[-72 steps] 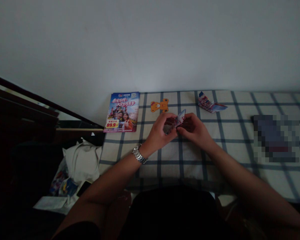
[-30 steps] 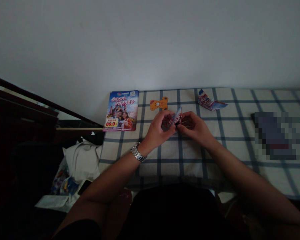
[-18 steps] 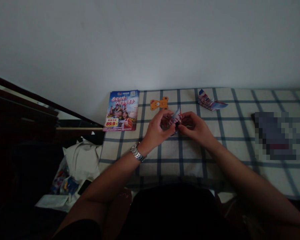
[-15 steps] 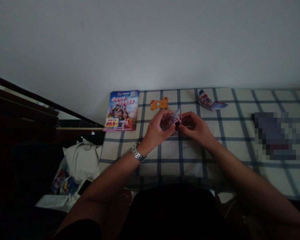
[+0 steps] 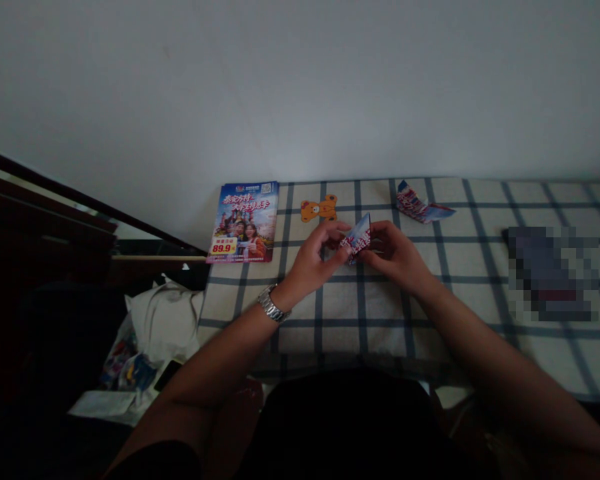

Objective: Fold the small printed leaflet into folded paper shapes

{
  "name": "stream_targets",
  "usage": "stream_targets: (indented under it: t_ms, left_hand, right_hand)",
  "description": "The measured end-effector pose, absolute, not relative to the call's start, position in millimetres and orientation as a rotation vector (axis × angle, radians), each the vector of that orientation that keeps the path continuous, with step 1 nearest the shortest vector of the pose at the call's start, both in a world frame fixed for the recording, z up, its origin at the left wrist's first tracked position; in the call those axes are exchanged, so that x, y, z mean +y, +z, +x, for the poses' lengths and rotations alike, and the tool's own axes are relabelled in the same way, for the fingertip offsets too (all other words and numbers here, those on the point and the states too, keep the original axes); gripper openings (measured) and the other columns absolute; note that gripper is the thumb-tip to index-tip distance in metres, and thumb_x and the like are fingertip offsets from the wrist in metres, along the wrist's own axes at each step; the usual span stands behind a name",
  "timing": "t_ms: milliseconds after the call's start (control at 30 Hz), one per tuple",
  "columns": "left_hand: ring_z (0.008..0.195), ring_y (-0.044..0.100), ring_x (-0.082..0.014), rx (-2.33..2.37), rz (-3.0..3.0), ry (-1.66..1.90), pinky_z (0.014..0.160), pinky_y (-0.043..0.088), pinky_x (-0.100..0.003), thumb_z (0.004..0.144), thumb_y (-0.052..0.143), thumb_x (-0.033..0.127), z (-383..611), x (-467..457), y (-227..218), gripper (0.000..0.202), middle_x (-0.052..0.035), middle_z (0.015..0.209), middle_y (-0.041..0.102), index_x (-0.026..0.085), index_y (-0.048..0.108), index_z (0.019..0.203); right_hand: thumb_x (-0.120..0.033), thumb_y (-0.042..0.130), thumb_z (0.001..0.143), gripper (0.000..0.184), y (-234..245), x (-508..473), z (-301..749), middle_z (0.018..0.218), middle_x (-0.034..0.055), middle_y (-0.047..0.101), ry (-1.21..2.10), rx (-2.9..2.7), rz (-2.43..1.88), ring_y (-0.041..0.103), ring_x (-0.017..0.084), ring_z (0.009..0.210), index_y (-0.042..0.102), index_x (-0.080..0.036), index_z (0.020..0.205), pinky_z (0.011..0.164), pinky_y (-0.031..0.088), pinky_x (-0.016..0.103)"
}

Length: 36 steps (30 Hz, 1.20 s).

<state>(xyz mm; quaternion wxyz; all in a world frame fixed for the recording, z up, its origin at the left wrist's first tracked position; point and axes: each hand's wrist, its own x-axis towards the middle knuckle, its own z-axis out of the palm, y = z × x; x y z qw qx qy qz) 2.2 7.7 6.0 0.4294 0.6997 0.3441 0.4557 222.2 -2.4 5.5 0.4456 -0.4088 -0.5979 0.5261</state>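
Observation:
A small folded paper [image 5: 359, 238], printed in blue, white and red, is held up between my two hands over the checked cloth. My left hand [image 5: 320, 253], with a metal watch [image 5: 273, 304] on its wrist, pinches the paper's left side between thumb and fingers. From the other side, my right hand [image 5: 393, 252] grips its right edge, fingers curled and partly hidden behind it. Beyond my right hand lies another folded paper [image 5: 420, 205] with the same print. A flat orange bear figure [image 5: 319, 209] is just past my left hand.
A stack of printed flyers [image 5: 243, 223] sits at the cloth's back left corner. The checked cloth [image 5: 460, 267] covers the surface up to the wall. A blurred dark flat object [image 5: 550, 270] lies on the right. Bags [image 5: 165, 313] are below the left edge.
The folded paper has turned, so a broader pointed blue-and-white face now shows. My fingers have shifted slightly around it; everything else stays in place.

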Motion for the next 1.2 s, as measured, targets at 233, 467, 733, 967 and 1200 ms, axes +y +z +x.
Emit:
stream_targets:
  t_ms: [233,467,733,967,1200]
  left_hand:
    - [0.089,0.071,-0.0163,0.843,1.651,1.141,0.081,0.060,-0.030,0.105,0.063,0.050,0.7,7.9,10.7,0.036,-0.0039,0.098,0.070,0.022,0.060,0.128]
    - [0.096,0.071,-0.0178,0.864,1.730,1.164,0.088,0.061,-0.033,0.105,0.063,0.051,-0.5,7.7,9.7,0.036,-0.0055,0.104,0.071,0.023,0.060,0.129]
    - [0.109,0.066,-0.0215,0.912,1.988,1.208,0.101,0.055,-0.041,0.105,0.062,0.041,-6.2,13.0,10.2,0.019,-0.0078,0.111,0.069,0.022,0.065,0.108]
    - [0.113,0.066,-0.0206,0.976,2.080,1.274,0.101,0.056,-0.041,0.103,0.063,0.024,-7.9,15.5,9.7,0.003,-0.0069,0.113,0.066,0.022,0.066,0.103]
    - [0.117,0.065,-0.0200,1.060,2.229,1.229,0.106,0.056,-0.042,0.100,0.065,0.016,-11.2,15.1,12.4,0.009,-0.0058,0.120,0.063,0.022,0.067,0.105]
  right_hand:
    - [-0.042,0.084,0.087,0.041,3.8,-2.7,223.2,0.110,0.0024,0.072,1.304,-1.492,-0.977,0.073,0.022,0.103,0.059,-0.030,0.116,0.094,0.064,0.040]
    - [-0.047,0.085,0.084,0.043,4.4,-0.4,222.6,0.112,0.0032,0.072,1.315,-1.471,-0.980,0.072,0.023,0.107,0.057,-0.030,0.113,0.100,0.063,0.044]
    - [-0.052,0.086,0.083,0.046,13.0,1.1,224.0,0.116,0.0049,0.076,1.345,-1.462,-0.976,0.074,0.026,0.116,0.055,-0.031,0.110,0.110,0.058,0.048]
    - [-0.049,0.088,0.083,0.062,10.8,5.3,231.3,0.135,0.0079,0.070,1.338,-1.474,-0.952,0.072,0.026,0.123,0.050,-0.033,0.130,0.111,0.058,0.049]
    - [-0.049,0.083,0.089,0.057,14.4,5.9,238.9,0.138,0.0068,0.069,1.111,-1.541,-0.986,0.072,0.027,0.124,0.049,-0.036,0.133,0.108,0.060,0.048]
